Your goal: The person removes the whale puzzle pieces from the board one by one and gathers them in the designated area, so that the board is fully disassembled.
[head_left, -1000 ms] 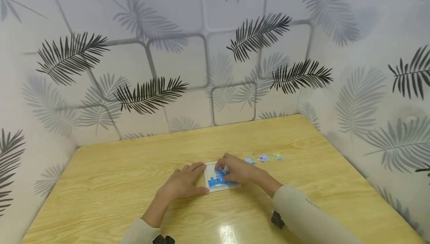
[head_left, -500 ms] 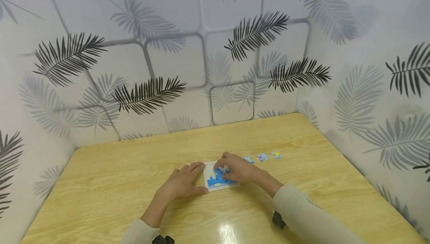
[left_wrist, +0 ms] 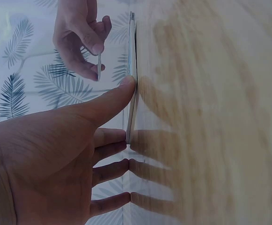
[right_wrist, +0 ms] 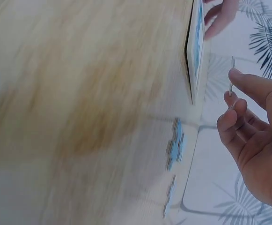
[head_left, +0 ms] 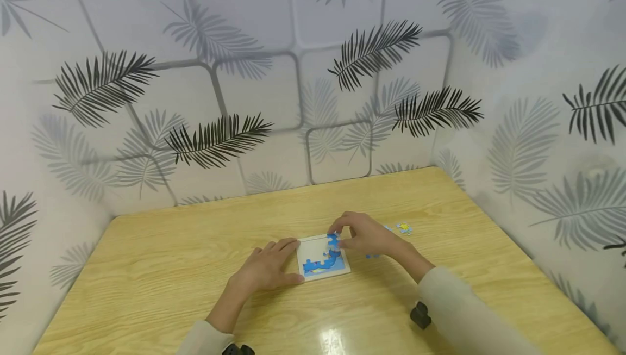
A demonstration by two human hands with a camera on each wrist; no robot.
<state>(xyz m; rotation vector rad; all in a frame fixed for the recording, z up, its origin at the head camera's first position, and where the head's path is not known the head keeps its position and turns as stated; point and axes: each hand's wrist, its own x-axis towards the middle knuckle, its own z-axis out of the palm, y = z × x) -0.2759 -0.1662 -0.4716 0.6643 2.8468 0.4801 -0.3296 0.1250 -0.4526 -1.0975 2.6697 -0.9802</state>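
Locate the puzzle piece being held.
In the head view, the piece is pinched in the right hand, held clear above the frame and seen against its far right corner.

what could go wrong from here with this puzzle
The puzzle piece pinched by the right hand above the puzzle tray might slip and disturb the placed pieces. With loose pieces beside the tray near that hand, it could brush them aside. If the left hand at the tray's edge lifts, the tray may slide.
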